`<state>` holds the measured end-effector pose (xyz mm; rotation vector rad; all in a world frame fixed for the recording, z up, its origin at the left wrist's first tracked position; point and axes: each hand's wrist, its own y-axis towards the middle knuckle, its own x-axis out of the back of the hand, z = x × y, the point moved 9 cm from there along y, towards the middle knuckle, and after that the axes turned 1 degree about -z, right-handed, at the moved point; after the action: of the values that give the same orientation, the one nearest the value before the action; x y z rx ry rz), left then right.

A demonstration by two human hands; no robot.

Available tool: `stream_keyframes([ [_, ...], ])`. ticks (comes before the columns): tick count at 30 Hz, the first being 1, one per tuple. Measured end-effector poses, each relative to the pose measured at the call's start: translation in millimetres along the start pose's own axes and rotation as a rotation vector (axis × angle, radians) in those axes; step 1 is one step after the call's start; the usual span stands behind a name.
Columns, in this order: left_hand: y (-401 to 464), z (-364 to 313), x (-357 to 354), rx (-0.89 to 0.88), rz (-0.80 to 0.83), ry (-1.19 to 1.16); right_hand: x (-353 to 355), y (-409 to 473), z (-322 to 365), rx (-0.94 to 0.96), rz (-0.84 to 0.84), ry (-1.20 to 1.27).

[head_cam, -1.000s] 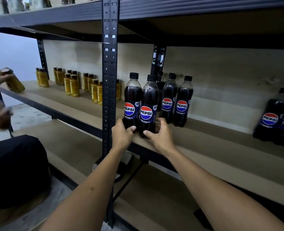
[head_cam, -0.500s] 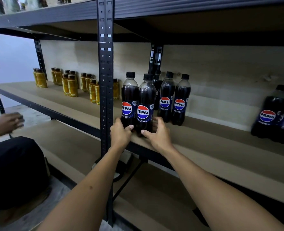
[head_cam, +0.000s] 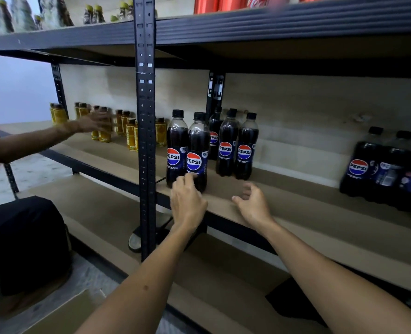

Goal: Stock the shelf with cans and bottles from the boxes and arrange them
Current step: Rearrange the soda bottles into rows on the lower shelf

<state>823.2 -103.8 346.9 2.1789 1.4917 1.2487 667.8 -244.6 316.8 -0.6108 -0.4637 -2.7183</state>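
Two Pepsi bottles stand side by side at the front edge of the middle shelf, just right of the black upright post. Three more Pepsi bottles stand behind them. My left hand is in front of the front pair, its fingertips touching the base of the right-hand bottle. My right hand hovers over the shelf edge to the right of the bottles, fingers loosely spread and holding nothing.
A shrink-wrapped pack of Pepsi bottles sits on the shelf at the far right. Several yellow bottles stand on the left, where another person's arm reaches. A black post divides the bays. Cardboard lies on the floor.
Both my hands have let go of the two front Pepsi bottles; my right hand has drawn away to the right. The other person's arm now reaches to the yellow bottles.
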Motion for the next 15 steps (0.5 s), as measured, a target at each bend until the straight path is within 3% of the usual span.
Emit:
stream_keyframes([
  [3,-15,-44,-34,-0.116,0.177,0.016,43,-11,-15,0.024,0.044,-0.247],
  [6,-34,-78,-80,-0.120,0.420,0.050,93,-17,-41,0.012,0.039,-0.433],
  [10,-59,-128,-133,-0.181,0.625,0.130,173,-19,-89,-0.101,-0.065,-0.469],
  [15,-68,-181,-196,-0.203,0.746,0.076,271,-13,-141,-0.259,-0.318,-0.365],
])
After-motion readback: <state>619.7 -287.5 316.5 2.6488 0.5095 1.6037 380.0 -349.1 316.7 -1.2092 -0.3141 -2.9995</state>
